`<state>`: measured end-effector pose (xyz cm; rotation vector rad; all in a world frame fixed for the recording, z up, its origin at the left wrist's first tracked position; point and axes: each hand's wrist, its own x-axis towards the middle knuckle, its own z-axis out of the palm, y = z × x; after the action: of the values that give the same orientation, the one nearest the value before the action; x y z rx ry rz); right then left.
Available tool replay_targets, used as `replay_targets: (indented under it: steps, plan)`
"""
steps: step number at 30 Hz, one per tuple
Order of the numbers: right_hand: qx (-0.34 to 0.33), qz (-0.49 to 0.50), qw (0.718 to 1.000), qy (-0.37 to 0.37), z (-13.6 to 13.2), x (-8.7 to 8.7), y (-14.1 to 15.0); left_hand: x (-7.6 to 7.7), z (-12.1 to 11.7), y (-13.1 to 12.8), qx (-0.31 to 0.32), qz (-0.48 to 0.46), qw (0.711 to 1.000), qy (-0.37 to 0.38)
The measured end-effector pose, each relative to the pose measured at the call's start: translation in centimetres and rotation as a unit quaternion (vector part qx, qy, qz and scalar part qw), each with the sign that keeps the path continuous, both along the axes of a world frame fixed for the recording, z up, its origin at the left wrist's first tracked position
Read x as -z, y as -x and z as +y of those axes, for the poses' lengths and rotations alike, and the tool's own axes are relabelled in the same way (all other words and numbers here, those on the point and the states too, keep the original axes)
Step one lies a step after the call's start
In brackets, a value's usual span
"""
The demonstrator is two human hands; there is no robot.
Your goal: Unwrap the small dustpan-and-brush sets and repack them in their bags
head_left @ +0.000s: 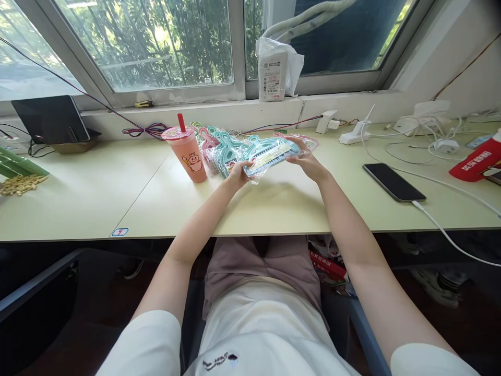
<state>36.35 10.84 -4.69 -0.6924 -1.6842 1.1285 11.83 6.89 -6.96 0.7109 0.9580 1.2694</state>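
Observation:
My left hand (239, 174) pinches the lower left end of a clear plastic-wrapped package (272, 156), its thumb on top. My right hand (306, 161) grips the package's right end, so it is held between both hands, tilted above the desk. A light blue and yellow printed part with a row of dark stripes shows through the wrap; its exact kind I cannot tell. Just behind lie several teal plastic pieces with looped ends (227, 149), also wrapped, and pink ones (208, 141). A pink drink cup (190, 156) with a red straw stands left of my left hand.
On the pale desk (164, 209) a phone (393, 181) with a white cable lies to the right, near a red bottle (475, 161) and a power strip (354, 133). A black tablet (50, 120) stands at the left. A white box (272, 78) sits on the windowsill.

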Motion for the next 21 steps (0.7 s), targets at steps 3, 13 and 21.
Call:
replay_targets:
  steps: [3, 13, 21]
  plan:
    - [0.019, 0.006, 1.000, -0.009, 0.7, 0.6, 0.0, -0.2, -0.2, 0.1, 0.009, 0.017, 1.000, 0.022]
    - [0.070, 0.034, 0.997, -0.031, 3.6, 3.0, -0.3, 0.9, -0.6, -0.6, 0.082, 0.077, 0.993, -0.024]
    - [0.105, 0.021, 0.993, -0.053, 4.0, 3.0, -0.3, 0.9, -0.6, -0.4, 0.072, 0.124, 0.988, -0.053]
